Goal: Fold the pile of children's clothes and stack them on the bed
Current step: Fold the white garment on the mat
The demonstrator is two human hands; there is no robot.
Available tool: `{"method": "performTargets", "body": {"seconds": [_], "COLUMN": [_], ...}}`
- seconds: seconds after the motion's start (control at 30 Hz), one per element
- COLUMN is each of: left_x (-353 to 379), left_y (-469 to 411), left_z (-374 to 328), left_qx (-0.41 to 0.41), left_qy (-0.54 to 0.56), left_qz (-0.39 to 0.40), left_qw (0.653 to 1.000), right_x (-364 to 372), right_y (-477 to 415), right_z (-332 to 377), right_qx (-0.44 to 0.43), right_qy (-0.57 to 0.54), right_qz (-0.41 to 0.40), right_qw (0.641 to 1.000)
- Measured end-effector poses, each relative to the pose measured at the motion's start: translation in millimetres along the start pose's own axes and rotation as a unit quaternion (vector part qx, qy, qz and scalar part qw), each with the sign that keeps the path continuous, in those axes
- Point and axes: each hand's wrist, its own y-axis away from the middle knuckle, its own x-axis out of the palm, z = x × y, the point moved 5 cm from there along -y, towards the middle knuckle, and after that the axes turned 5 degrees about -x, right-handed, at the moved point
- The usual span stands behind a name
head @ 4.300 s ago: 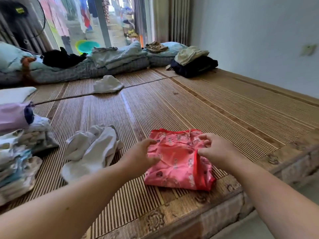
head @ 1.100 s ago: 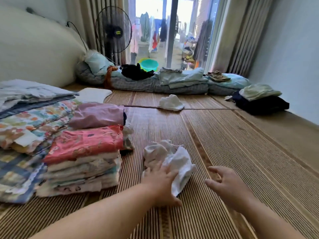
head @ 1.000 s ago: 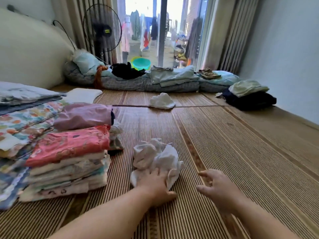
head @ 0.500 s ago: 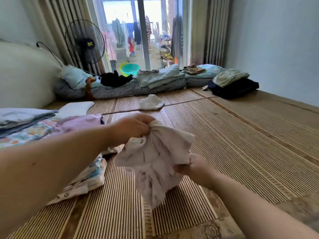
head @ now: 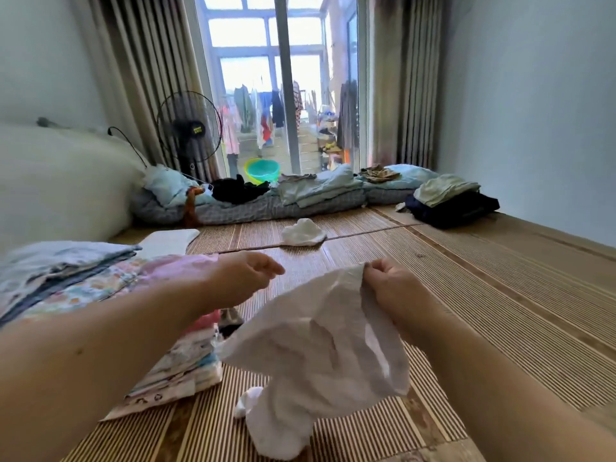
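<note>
— What is sitting over at nine o'clock?
— A stack of folded clothes (head: 186,358) is resting on the bamboo mat (head: 466,295) of the bed, with a pink piece showing near its top. A wider pile of patterned fabrics (head: 66,278) is lying behind it, toward ten o'clock.
— And the left hand?
— The left hand (head: 245,278) is hovering in the air above that stack. Its fingers are relaxed and apart, gripping nothing.
— Where is the piece being worked on?
— The white garment (head: 320,355) is hanging in the middle of the view and drooping toward six o'clock. Its lower end is reaching down to the mat just beside the stack; whether it is touching there, I cannot tell.
— What is holding it up?
— The right hand (head: 396,288), at three o'clock from the left one, is pinching the garment's top edge between curled fingers and thumb.
— Anything farther off?
— A small white cloth (head: 303,232) is lying on the mat at twelve o'clock, well apart from the hands. A dark pile topped with pale green fabric (head: 453,201) is sitting at two o'clock, near the wall.
</note>
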Motion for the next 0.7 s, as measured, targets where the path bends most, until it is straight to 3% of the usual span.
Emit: {"method": "performTargets", "body": {"seconds": [0.13,0.27,0.37,0.43,0.5,0.57,0.6,0.7], "left_x": [37,30,8,-8,-32,-66,-83,-121], "left_y": [23,18,19,24,27,26,24,21], "left_z": [-66,-91,-108,-121,-132,-134,-133,-136], "left_qx": [0.079,0.093,0.131,0.142,0.142,0.102,0.078,0.031], "left_qy": [0.02,-0.008,-0.089,-0.168,-0.271,-0.315,-0.313,-0.289], "left_qz": [0.071,-0.03,-0.081,-0.109,-0.16,-0.211,-0.227,-0.243], "left_qw": [0.994,0.995,0.984,0.969,0.938,0.92,0.919,0.925], "right_x": [14,4,-8,-15,-21,-37,-47,-76], "right_y": [-4,-8,-6,-5,-3,-2,-3,-8], "right_z": [53,93,111,116,120,129,136,169], "right_qx": [-0.076,-0.127,-0.142,-0.14,-0.13,-0.114,-0.107,-0.109], "right_qy": [0.136,0.157,0.196,0.339,0.51,0.579,0.568,0.364], "right_qz": [0.024,0.028,0.071,0.078,0.075,0.057,0.043,-0.003], "right_qw": [0.987,0.979,0.968,0.927,0.847,0.805,0.815,0.925]}}
